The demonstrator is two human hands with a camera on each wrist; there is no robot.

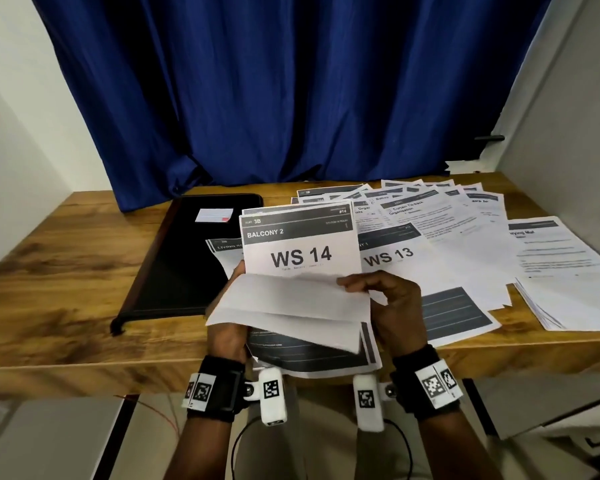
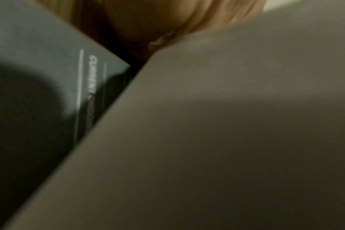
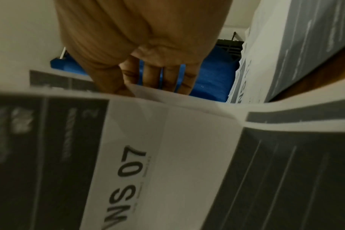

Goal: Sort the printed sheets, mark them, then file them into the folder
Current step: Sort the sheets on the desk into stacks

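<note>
I hold a small stack of printed sheets (image 1: 300, 258) above the table's near edge; the top page reads "WS 14, BALCONY 2". My left hand (image 1: 227, 327) grips the stack's lower left side from underneath. My right hand (image 1: 385, 299) pinches a front sheet (image 1: 291, 306) that is folded down toward me, showing its blank back. In the right wrist view a sheet marked "WS 07" (image 3: 132, 168) curves under my right hand's fingers (image 3: 154, 77). A closed black folder (image 1: 187, 258) with a small white label lies to the left. The left wrist view shows only blurred paper (image 2: 226, 124).
More printed sheets (image 1: 430, 216) are fanned across the right half of the wooden table (image 1: 49, 271), with "WS 13" (image 1: 388, 258) beside my stack. Another pile (image 1: 568, 292) sits at the right edge. A blue curtain (image 1: 291, 81) hangs behind the table.
</note>
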